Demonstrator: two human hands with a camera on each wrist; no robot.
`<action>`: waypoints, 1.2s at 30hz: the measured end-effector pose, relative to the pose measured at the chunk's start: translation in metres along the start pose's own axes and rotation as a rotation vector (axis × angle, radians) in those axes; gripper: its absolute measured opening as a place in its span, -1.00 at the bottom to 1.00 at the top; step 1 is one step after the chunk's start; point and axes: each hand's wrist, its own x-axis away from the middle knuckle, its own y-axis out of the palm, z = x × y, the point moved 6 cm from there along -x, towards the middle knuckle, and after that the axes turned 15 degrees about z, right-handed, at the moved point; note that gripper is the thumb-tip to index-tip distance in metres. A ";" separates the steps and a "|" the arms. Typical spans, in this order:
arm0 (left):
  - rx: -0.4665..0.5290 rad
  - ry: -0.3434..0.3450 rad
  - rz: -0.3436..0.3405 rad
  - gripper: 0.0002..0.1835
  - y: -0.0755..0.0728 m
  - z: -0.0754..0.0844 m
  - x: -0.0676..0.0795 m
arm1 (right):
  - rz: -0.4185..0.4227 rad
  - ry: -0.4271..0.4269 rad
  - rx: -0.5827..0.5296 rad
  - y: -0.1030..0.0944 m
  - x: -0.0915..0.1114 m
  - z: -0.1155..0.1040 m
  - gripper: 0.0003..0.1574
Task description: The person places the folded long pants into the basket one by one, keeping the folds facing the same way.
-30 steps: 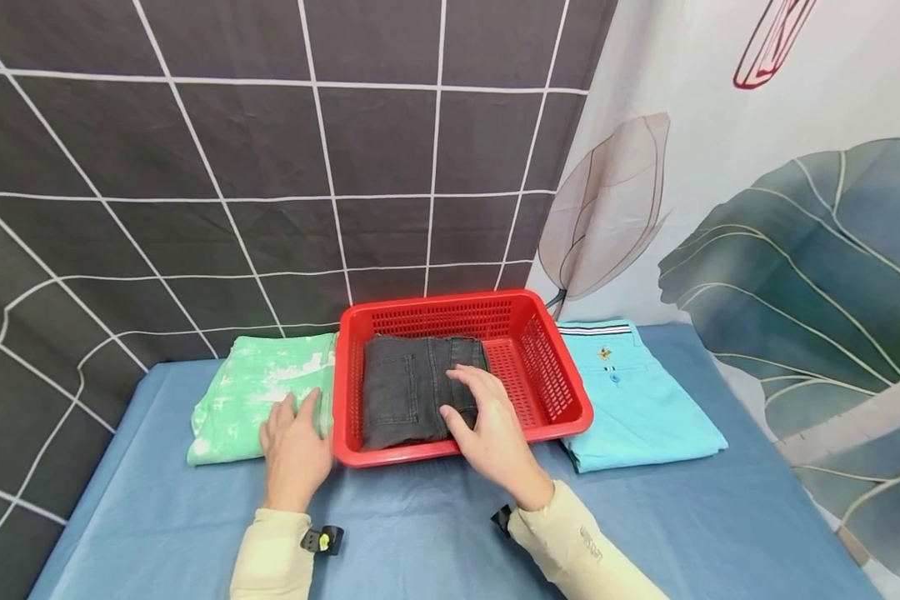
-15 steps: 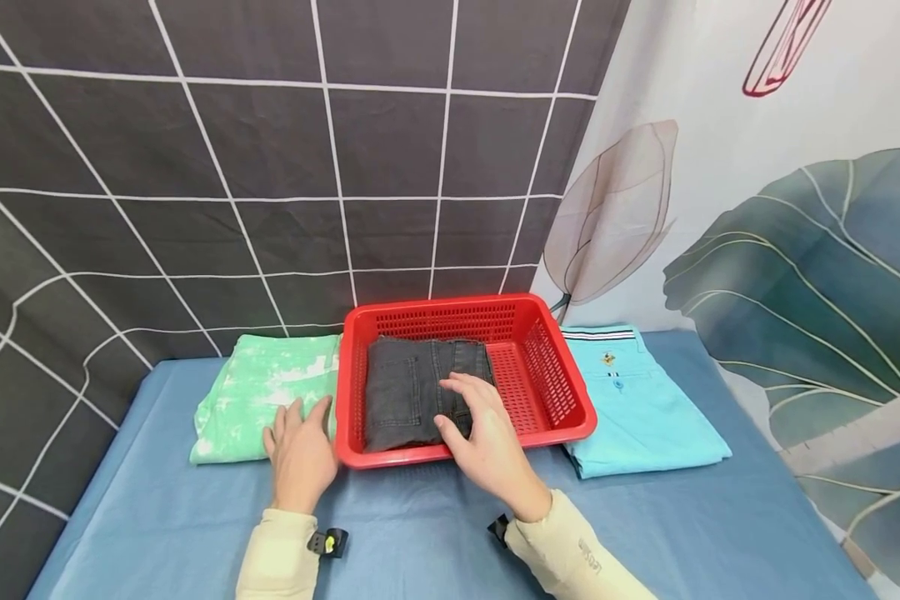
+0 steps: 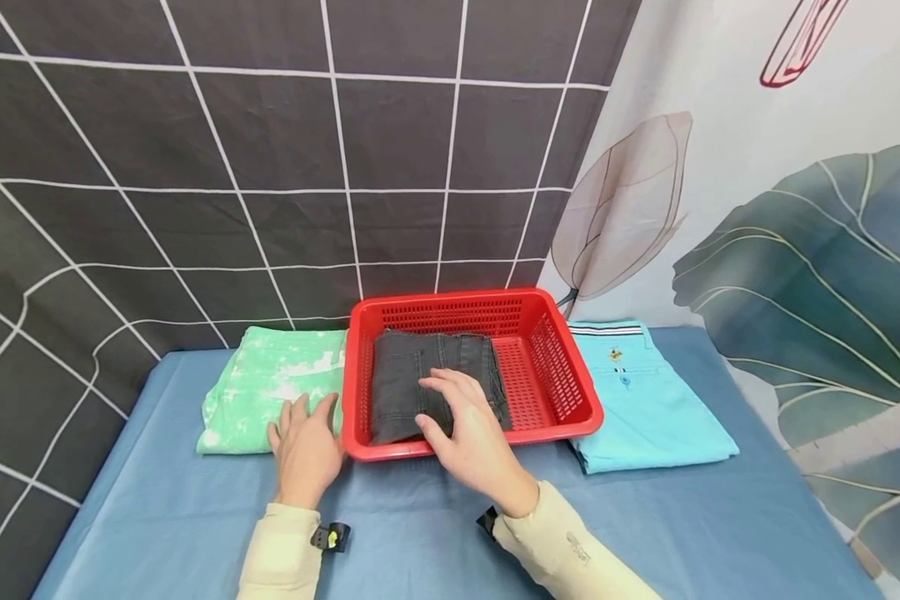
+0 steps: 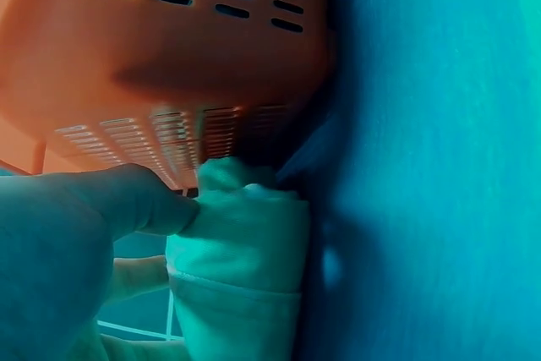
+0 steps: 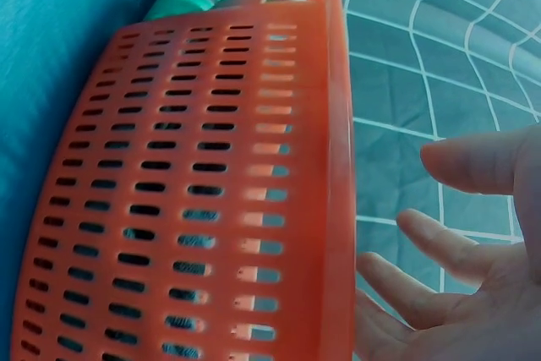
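Observation:
My left hand (image 3: pixel 307 454) rests on the near right part of a folded green-and-white garment (image 3: pixel 258 379), its fingers loosely spread. In the left wrist view the thumb (image 4: pixel 144 200) lies against the garment's thick folded edge (image 4: pixel 241 243), right beside the basket. A red plastic basket (image 3: pixel 420 450) holds folded dark grey jeans (image 3: pixel 397 383) in its left part. Above the jeans and the basket's near rim, my right hand (image 3: pixel 476 442) hovers with fingers parted and nothing in them. The right wrist view shows its fingers (image 5: pixel 456 251) beyond the basket rim.
Folded light blue trousers (image 3: pixel 645 408) lie just right of the basket. A blue cloth (image 3: pixel 412 525) covers the table. Close behind stand a dark gridded curtain (image 3: pixel 397 142) and a pale leaf-print curtain (image 3: pixel 720 192).
My right hand has moved left over the jeans, baring more of their right edge. The left hand stays on the green garment. The head view has shifted slightly.

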 end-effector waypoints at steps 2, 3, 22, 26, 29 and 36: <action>-0.002 0.000 -0.004 -0.41 -0.001 0.000 0.000 | -0.005 -0.005 -0.001 0.002 -0.001 -0.003 -0.50; -0.003 -0.001 -0.007 -0.41 -0.002 0.000 0.000 | -0.006 -0.008 -0.002 0.003 -0.002 -0.004 -0.50; -0.034 -0.014 -0.031 -0.45 -0.011 -0.008 0.006 | -0.047 -0.120 -0.070 0.025 0.009 -0.035 -0.51; -0.044 -0.011 -0.041 -0.44 -0.016 -0.012 0.008 | -0.086 -0.123 -0.103 0.032 0.014 -0.042 -0.51; -0.047 -0.006 -0.052 -0.44 -0.020 -0.016 0.010 | -0.106 -0.143 -0.117 0.035 0.018 -0.049 -0.52; -0.035 0.013 -0.109 -0.43 -0.027 -0.022 0.014 | -0.169 -0.240 -0.111 0.048 0.031 -0.065 -0.51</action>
